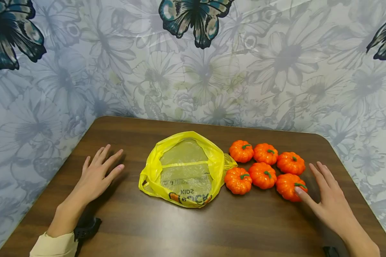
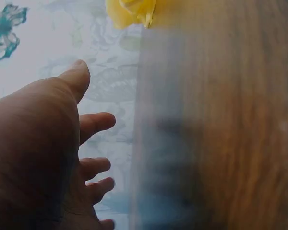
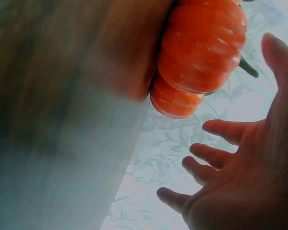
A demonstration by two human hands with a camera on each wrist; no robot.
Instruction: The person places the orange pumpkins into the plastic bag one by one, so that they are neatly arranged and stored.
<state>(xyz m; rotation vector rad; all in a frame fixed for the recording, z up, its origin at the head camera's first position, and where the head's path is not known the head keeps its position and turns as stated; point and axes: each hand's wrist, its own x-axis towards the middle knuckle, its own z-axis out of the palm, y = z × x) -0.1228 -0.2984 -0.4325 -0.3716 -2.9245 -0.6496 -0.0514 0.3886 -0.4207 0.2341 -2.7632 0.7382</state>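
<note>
Since both hands hold nothing, each grip reads wide: fingers spread on the left hand [image 1: 98, 175] and the right hand [image 1: 331, 198]. Six orange pumpkins [image 1: 263, 175] sit in two rows of three on the worktop [image 1: 180, 232], right of the yellow bag [image 1: 217, 167]. Right hand is just beside the near-right pumpkin [image 1: 288, 187]; the right wrist view shows a gap between thumb and skin. Left hand is well apart from the bag.

Handling, my read: pumpkins look like light, hollow decor; shell stiff, gloss probably a bit slippery, could roll if nudged. Take hold across the ribbed sides, thumb opposite fingers; don't trust the green stem [image 1: 300, 185], might be only glued. Bag is thin, soft film, near weightless, will slide or collapse. Hold it by the rim.

Hard to make out: underside of the left hand, so can't tell if it rests on the wood. Bag's folds hide its far base; print is partly cut by the rim. Can't tell whether bag and nearest pumpkins touch. Right-hand wrist strap [image 1: 331, 251] is cut off at the frame edge.
</note>
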